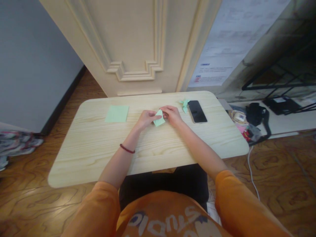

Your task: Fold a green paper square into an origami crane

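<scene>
Between my two hands is a small folded piece of light green paper [159, 121], held just over the middle of the table. My left hand [147, 119] pinches its left side, thumb lying across the front. At the upper right edge, the closed fingers of my right hand [171, 114] grip the same paper near its pointed top. The fingers behind the paper are hidden. To the left lies a flat square of green paper [117, 114]. A folded green paper figure [184, 104] with thin points sits to the right of my right hand.
A dark-screened phone [197, 112] lies beside the paper figure on the pale wooden table [98, 148]. Behind the table stands a cream panelled door [133, 42]. To the right, a low white shelf [291, 123] carries bags and small items, with a white cable [251, 171] hanging down.
</scene>
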`<state>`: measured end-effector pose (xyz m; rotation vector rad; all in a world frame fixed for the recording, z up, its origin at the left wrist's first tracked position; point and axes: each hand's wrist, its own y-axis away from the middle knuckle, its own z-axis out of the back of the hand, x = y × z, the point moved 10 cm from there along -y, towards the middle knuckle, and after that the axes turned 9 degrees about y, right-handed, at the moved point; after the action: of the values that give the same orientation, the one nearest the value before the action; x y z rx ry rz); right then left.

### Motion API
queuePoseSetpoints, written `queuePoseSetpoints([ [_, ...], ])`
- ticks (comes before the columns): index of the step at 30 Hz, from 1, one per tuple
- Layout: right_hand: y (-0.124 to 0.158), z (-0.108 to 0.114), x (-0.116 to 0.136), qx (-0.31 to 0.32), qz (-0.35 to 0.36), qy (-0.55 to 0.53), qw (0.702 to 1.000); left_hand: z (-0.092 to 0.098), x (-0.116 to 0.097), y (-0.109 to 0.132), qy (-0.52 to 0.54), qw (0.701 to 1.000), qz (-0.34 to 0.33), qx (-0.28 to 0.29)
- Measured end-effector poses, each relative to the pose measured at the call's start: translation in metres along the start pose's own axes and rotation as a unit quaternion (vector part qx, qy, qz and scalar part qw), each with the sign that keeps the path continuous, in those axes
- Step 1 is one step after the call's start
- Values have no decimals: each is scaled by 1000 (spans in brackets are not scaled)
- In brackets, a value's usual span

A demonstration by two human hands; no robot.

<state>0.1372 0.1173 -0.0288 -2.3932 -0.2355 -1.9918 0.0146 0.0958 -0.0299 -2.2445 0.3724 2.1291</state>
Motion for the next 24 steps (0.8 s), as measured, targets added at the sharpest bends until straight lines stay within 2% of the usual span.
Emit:
queuePoseSetpoints([
  [14, 1, 0, -2, -3, -25, -31, 999, 2, 1, 1, -2, 1000, 11, -20],
  [19, 1, -3, 0, 22, -1, -5, 1000, 2, 1, 0, 0, 1000, 7, -20],
  [24, 0, 0, 0, 13, 6, 6, 1000, 5, 4, -2, -10, 999, 15, -29],
])
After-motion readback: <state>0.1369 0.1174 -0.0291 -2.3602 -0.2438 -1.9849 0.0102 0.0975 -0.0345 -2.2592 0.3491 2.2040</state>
